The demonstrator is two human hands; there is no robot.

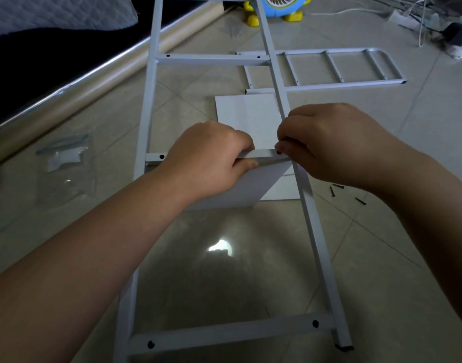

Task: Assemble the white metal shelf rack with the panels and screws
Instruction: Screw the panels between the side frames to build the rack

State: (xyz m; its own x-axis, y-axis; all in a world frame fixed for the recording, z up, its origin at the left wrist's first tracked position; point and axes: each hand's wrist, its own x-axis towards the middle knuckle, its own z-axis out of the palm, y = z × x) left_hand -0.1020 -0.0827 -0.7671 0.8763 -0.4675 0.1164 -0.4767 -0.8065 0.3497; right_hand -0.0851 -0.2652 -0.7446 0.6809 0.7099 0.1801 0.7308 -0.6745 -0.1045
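A white metal side frame with several crossbars leans away from me in the middle of the view. My left hand grips its middle crossbar together with the edge of a white panel held under it. My right hand pinches something small at the screw hole on the bar's right end; its fingers hide what it is. A second white frame lies flat on the floor behind. Loose black screws lie on the tiles at the right.
Another white panel lies flat on the tiled floor under the frame. A clear plastic bag sits at the left. A bed edge runs along the upper left. A blue and yellow fan and cables are at the back.
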